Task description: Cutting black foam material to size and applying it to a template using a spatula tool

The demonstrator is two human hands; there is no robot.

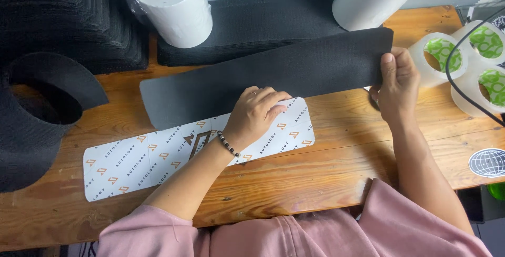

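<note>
I see left hand (258, 112) flat, fingers open, pressing black strip (273, 75) onto printed white sheet (158, 159) on wooden table (326, 173). Right hand (397, 86) pinches strip's far end, raised. I think strip may land skewed or wrinkle if right end drops unevenly.

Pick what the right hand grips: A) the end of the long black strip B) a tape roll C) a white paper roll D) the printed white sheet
A: the right hand pinches the right end of the long black strip, while the left hand presses on the printed white sheet.
</note>
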